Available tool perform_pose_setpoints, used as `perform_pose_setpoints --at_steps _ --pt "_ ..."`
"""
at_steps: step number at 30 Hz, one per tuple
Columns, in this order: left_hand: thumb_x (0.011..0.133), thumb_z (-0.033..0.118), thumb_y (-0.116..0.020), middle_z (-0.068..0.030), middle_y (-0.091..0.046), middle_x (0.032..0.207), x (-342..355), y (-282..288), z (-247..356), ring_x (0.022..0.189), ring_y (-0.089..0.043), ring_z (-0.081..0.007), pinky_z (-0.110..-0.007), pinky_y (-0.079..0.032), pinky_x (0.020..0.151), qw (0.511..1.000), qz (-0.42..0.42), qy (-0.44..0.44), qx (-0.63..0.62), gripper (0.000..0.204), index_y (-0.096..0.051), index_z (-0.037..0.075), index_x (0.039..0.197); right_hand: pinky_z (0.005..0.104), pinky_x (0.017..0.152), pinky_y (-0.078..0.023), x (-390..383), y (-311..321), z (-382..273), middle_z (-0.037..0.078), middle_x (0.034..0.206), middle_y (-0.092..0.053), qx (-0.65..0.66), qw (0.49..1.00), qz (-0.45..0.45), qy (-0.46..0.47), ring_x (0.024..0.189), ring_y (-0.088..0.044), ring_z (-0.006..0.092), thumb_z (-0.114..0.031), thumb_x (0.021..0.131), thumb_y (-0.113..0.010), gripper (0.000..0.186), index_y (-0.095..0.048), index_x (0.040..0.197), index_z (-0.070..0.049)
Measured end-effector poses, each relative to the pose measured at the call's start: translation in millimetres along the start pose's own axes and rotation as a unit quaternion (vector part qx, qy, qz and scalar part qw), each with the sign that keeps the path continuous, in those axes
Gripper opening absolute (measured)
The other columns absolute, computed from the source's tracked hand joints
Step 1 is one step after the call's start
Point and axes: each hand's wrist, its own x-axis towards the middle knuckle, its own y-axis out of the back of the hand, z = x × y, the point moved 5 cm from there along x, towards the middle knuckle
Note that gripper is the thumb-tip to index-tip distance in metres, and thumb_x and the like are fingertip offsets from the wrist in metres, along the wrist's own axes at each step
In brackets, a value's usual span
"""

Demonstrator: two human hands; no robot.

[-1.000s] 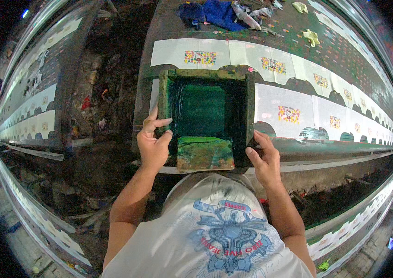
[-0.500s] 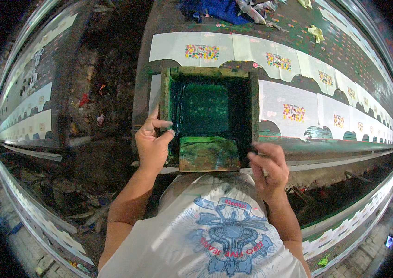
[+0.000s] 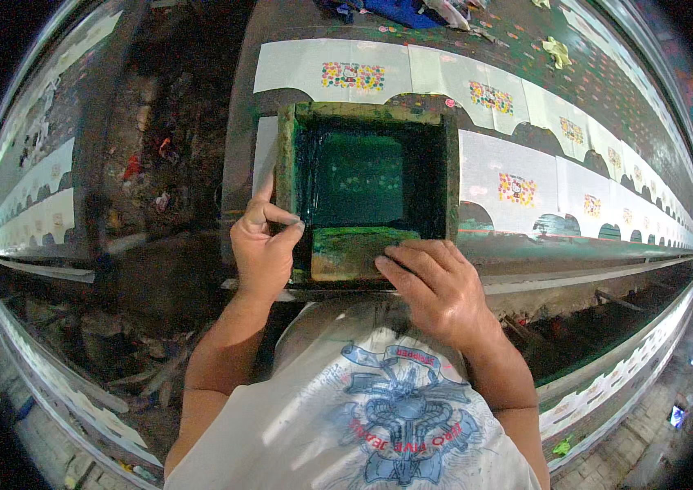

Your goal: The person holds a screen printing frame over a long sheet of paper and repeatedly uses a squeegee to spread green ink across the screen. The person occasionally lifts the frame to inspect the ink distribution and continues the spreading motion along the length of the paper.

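Observation:
A green-stained wooden screen frame [image 3: 367, 111], dark green inside, lies on the long table over white printed panels [image 3: 518, 159]. My left hand [image 3: 267, 245] grips the frame's left side near its lower corner, thumb and forefinger curled at the edge. Along the frame's near side lies a flat stained board [image 3: 344, 255], like a squeegee. My right hand [image 3: 432, 278] has its curled fingers on the right part of this board, gripping it. The panels carry multicoloured dotted prints with a small white figure.
Blue cloth [image 3: 395, 15] and a crumpled yellow piece [image 3: 557, 53] lie at the back of the table. Left is a dark aisle with scraps [image 3: 131, 167], and another long table [image 3: 40, 208] with panels. More long rails and panel rows run behind me.
My right hand has left the frame's right side and moved left onto the board. The frame, panels and surroundings appear a little higher in the picture. My left hand keeps its grip.

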Motion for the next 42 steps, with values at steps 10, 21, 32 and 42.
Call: perform_pose_setpoints --at_steps 10,21,32,42 --pt "0.090 -0.014 -0.075 -0.0277 -0.055 0.169 -1.5 -2.4 2.7 0.155 -0.056 -0.0309 -0.042 -0.040 0.129 1.000 0.019 0.004 0.023 0.028 -0.078 -0.001 0.115 0.0505 0.098 -0.062 39.6 16.9 32.1 0.021 0.119 -0.078 0.030 0.988 -0.146 -0.046 0.114 -0.075 0.0398 0.000 0.084 -0.074 0.039 -0.078 0.122 0.000" --pt "0.098 -0.015 -0.066 -0.0260 -0.056 0.169 -1.4 -0.1 7.9 0.158 -0.053 -0.0313 -0.043 -0.041 0.131 0.999 0.025 -0.042 0.004 0.041 -0.074 -0.003 0.136 0.0509 0.106 -0.058 104.4 5.3 97.7 0.023 0.122 -0.077 -0.013 0.995 -0.030 -0.089 0.120 -0.071 0.0461 0.009 0.090 -0.068 0.044 -0.077 0.131 -0.005" --pt "0.096 -0.020 -0.063 -0.0260 -0.055 0.170 -2.1 -0.5 11.9 0.158 -0.054 -0.0307 -0.040 -0.043 0.128 0.997 0.016 -0.036 0.066 0.034 -0.075 -0.003 0.123 0.0512 0.101 -0.060 94.1 -5.2 85.3 0.020 0.119 -0.078 -0.028 0.996 -0.022 -0.082 0.113 -0.073 0.0440 0.010 0.087 -0.064 0.049 -0.080 0.130 -0.007" --pt "0.095 -0.018 -0.065 -0.0257 -0.053 0.172 0.8 -2.0 11.3 0.160 -0.051 -0.0305 -0.042 -0.038 0.132 0.999 0.011 -0.014 0.035 0.043 -0.074 -0.002 0.134 0.0487 0.094 -0.057 35.3 -14.3 15.2 0.015 0.114 -0.075 -0.018 0.998 -0.047 -0.029 0.105 -0.072 0.0346 -0.010 0.087 -0.070 0.044 -0.079 0.130 -0.007"
